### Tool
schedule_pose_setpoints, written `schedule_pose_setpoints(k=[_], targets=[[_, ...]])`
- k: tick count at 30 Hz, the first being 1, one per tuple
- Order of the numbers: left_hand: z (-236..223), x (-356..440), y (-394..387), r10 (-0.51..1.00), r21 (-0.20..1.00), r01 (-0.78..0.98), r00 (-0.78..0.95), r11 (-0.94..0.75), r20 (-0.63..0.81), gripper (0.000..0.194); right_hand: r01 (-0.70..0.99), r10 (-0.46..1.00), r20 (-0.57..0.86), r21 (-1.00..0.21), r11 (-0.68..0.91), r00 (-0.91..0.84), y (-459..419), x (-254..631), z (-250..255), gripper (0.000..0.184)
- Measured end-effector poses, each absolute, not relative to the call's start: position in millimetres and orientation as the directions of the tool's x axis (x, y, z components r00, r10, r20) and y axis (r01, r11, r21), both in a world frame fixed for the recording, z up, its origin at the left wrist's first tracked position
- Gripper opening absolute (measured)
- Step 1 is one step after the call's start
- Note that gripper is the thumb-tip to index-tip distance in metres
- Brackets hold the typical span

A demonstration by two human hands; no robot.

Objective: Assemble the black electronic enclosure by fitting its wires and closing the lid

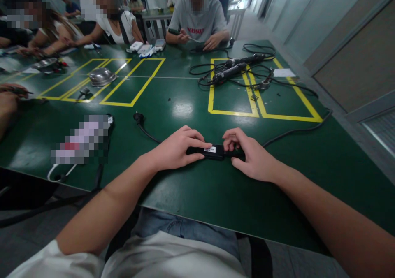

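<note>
My left hand [180,146] is closed on a black power adapter [216,151], a slim box with a white printed label. Its thumb presses the near side and its fingers lie along the top. Out of the adapter's right end comes a black cable [286,136]. My right hand [251,154] is curled loosely around the cable's end there, thumb below and fingers above. How firmly it grips is hard to see. Left of my left hand, a black cord [150,135] runs to a mains plug [138,117] lying on the green table [185,191].
A blurred-out package [83,140] lies at the left. Metal bowls [101,76], yellow tape outlines [132,104] and black handheld tools with tangled cables [230,72] are farther back. Across the table, a person [197,19] handles a tool; more people sit at the left.
</note>
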State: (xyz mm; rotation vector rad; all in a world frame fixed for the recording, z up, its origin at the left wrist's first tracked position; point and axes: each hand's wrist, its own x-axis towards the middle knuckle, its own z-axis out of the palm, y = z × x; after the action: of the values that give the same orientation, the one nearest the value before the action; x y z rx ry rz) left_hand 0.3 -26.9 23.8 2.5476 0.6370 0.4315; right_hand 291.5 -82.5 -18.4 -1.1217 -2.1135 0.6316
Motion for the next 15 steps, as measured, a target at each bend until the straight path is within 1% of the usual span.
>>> schedule_pose_setpoints(k=[3,5,7,9,10,12,13,15], targets=[[22.9,0.7,-26.5,0.521,0.539,0.362,0.835,-0.761,0.175,0.030,0.549,0.849,0.316,-0.656,0.518,-0.424,-84.0,290.7,-15.8,0.054],[22.3,1.2,-26.5,0.547,0.589,0.358,0.819,-0.724,0.175,0.030,0.559,0.852,0.300,-0.653,0.512,-0.430,-85.0,290.7,-12.1,0.053],[20.2,2.3,-25.5,0.619,0.662,0.371,0.764,-0.651,0.180,0.034,0.569,0.857,0.276,-0.653,0.500,-0.436,-85.8,290.8,-8.4,0.051],[16.0,4.1,-22.7,0.728,0.709,0.420,0.658,-0.567,0.192,0.035,0.575,0.861,0.267,-0.653,0.492,-0.433,-86.1,290.3,-5.7,0.046],[13.4,5.0,-20.8,0.780,0.711,0.461,0.594,-0.531,0.197,0.033,0.578,0.862,0.270,-0.652,0.491,-0.428,-86.0,289.7,-4.9,0.042],[8.7,6.4,-16.9,0.846,0.678,0.556,0.497,-0.481,0.193,0.025,0.580,0.862,0.287,-0.646,0.496,-0.418,-85.7,288.1,-4.1,0.033],[7.1,6.6,-15.3,0.857,0.650,0.595,0.481,-0.474,0.185,0.020,0.580,0.860,0.296,-0.642,0.501,-0.415,-85.4,287.4,-4.0,0.028],[6.9,5.6,-13.9,0.840,0.585,0.627,0.507,-0.514,0.195,0.009,0.586,0.853,0.311,-0.625,0.516,-0.419,-84.8,286.2,-3.8,0.021]])
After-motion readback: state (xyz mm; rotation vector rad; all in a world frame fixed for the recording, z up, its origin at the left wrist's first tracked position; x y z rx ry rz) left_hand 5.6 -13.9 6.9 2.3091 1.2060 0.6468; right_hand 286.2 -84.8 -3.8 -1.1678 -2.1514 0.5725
